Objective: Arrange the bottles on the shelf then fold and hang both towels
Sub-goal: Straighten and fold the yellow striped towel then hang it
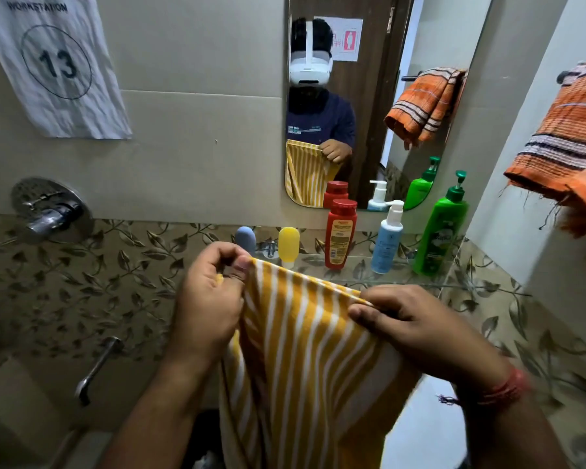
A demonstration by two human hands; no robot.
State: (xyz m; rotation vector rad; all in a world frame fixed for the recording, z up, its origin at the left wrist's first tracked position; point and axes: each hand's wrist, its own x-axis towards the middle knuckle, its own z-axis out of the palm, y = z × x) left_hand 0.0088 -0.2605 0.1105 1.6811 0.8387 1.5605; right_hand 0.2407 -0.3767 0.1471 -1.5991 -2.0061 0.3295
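Yellow towel: yellow-and-white striped towel (305,360) nearest the camera, held up by its top edge between both hands, the rest hanging straight down out of the bottom of the view.
Left hand: left hand (207,299) grips the towel's upper left corner, fingers curled, thumb pressed on the cloth.
Right hand: right hand (416,323) pinches the upper right corner between thumb and fingers; red thread band (503,390) on that wrist.
Top edge: stretched between the hands, sloping down from left to right, in front of the glass shelf.
Shelf: glass shelf (430,282) on the wall below the mirror, behind the towel.
Bottles, left to right: blue-grey tube (245,239), partly hidden by the left hand; yellow tube (288,245); red bottle (340,233); blue pump bottle (388,238); green pump bottle (442,228). All upright, in one row, spaced apart.
Orange towel: orange striped towel (569,137) draped over a rail on the right wall, fringe hanging loose.
Mirror: mirror (369,96) reflects the person with a white headset, the yellow towel, the orange towel and the bottles.
Wall, left: paper sign (53,62) reading "WORKSTATION 13"; round chrome valve (49,209) below it; chrome spout (97,368) lower down.
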